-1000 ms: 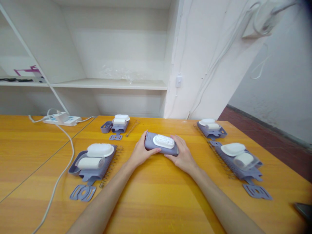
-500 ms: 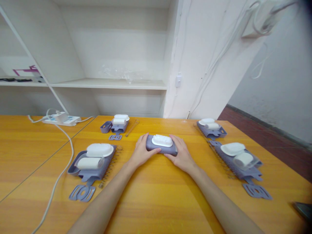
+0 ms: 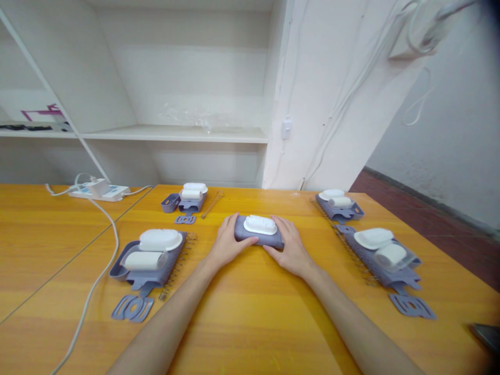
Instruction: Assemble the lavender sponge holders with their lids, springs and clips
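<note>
A grey-purple plastic holder point(image 3: 250, 237) lies on the table in the middle of the head view. On top of it rests a white oval piece point(image 3: 260, 225) whose upper face looks bumpy. My left hand point(image 3: 231, 238) grips the holder's left end, its thumb along the near side. From the right, my right hand point(image 3: 289, 244) clasps the other end, fingers curled round the far side and thumb at the front. The fingertips behind the holder are partly hidden.
Similar sets of grey-purple holders with white parts stand at near left point(image 3: 156, 260), far left point(image 3: 191, 198), far right point(image 3: 338, 204) and near right point(image 3: 385, 255). Coiled wire pieces point(image 3: 213, 204) and flat slotted plates point(image 3: 133, 308) lie by them. A white cable point(image 3: 99, 278) runs from a power strip point(image 3: 99, 190).
</note>
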`<state>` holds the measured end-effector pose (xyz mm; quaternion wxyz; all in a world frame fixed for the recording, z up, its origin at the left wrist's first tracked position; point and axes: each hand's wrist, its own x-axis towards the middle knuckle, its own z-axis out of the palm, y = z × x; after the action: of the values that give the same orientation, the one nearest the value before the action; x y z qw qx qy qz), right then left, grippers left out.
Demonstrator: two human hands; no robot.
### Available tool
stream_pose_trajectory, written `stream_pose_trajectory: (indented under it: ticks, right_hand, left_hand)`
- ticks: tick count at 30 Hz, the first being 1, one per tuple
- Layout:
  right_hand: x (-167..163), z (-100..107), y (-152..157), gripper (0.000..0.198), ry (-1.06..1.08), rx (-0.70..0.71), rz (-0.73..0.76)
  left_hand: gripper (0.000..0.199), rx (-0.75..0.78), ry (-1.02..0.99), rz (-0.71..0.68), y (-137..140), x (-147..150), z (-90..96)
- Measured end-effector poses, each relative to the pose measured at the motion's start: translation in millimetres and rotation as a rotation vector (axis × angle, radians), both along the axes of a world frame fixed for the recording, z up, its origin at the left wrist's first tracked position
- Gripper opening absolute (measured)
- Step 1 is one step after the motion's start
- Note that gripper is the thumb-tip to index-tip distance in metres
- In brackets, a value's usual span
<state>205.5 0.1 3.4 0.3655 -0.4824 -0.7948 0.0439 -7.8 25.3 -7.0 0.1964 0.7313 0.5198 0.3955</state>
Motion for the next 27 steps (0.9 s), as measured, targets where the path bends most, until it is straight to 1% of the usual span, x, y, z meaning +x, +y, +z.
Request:
stream_pose_trajectory:
  ticks: [5, 14, 21, 24, 27]
  right_hand:
    - [0.3, -0.1, -0.2, 0.071, -0.008, -0.023, -0.003]
    - [0.2, 1.0, -0.9, 0.072, -0.017, -0.017, 0.008]
    - [-1.1, 1.0, -2.7, 0.071, -0.045, -0.018, -0.05]
    - [-0.8, -0.3, -0.3, 0.07, -0.026, 0.028, -0.088]
    - [2.0, -4.6, 6.0, 0.063, 0.034, 0.091, -0.187]
  left_hand:
    - [0.083, 0.006, -0.002, -0.004, 0.3, 0.1, 0.1]
    - [0.081, -0.003, -0.016, -0.008, -0.1, 0.8, 1.0]
    - [0.082, 0.005, -0.026, 0.007, 0.2, 1.2, 0.2]
    - [0.077, -0.006, -0.037, 0.04, -0.2, 1.6, 1.7]
    - [0.062, -0.009, -0.023, 0.073, -1.5, 1.6, 6.0]
